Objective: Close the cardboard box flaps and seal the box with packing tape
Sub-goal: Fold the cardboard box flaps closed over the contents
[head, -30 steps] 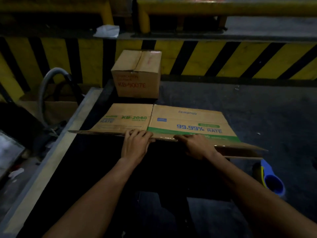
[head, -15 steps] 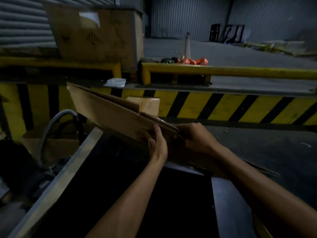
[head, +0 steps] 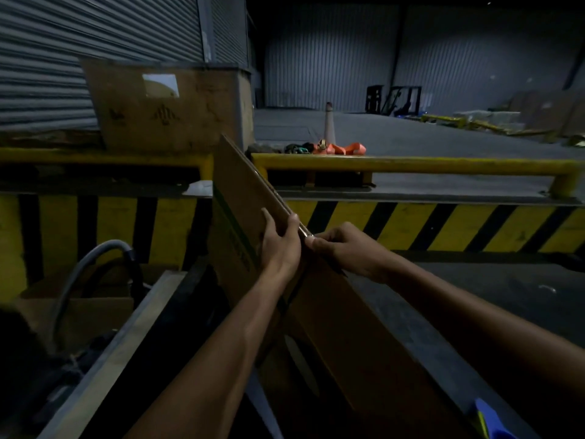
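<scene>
while the flattened cardboard box (head: 243, 201) stands on edge between the forearms, almost edge-on to the camera, its long top edge runs from a far high corner on the left down toward the near right, and both hands meet on that edge near its middle. the left hand (head: 280, 245) lies on the left face with fingers reaching up the panel and the thumb at the edge, its grip closed lightly on the board. the right hand (head: 345, 251) is just beside it, fingers curled, its grip pinching the same edge from the right side. so the box hangs mostly below the grip, one end stretching away and up, the other coming down past the right forearm toward the dark surface (head: 474, 296); its lower edge is hidden. the hands look equally near to the seam, each on its own face, which suits pulling the two layers apart to open the box into shape, probably the step due before any flap can fold. a blue object (head: 489, 419) shows at the bottom right corner; whether it is the tape cannot be told.
</scene>
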Demonstrator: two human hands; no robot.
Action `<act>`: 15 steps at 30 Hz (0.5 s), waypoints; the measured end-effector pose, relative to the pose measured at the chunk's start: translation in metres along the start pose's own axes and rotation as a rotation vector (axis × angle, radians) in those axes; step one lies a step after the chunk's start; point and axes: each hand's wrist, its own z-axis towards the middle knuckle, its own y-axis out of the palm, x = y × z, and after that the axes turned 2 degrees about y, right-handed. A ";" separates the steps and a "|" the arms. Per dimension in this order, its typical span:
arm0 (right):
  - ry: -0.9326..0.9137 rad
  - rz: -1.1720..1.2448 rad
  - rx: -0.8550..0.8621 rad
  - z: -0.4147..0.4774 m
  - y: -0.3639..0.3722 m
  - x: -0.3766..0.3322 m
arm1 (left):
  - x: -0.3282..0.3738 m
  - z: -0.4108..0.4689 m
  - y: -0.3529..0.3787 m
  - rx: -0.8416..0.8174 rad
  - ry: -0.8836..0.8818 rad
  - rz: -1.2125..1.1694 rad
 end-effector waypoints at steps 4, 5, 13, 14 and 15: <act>0.037 -0.039 0.010 0.009 0.021 0.014 | -0.026 0.002 0.001 -0.020 -0.091 0.008; 0.043 -0.041 -0.004 0.010 0.026 0.019 | -0.032 0.002 0.000 -0.021 -0.128 0.000; 0.086 0.048 -0.111 0.008 0.038 0.045 | -0.056 -0.002 0.001 -0.065 -0.190 -0.047; 0.099 0.091 -0.129 0.006 0.038 0.049 | -0.058 -0.002 0.002 -0.077 -0.190 -0.056; 0.115 0.147 -0.138 0.004 0.037 0.052 | -0.060 -0.001 0.002 -0.094 -0.193 -0.063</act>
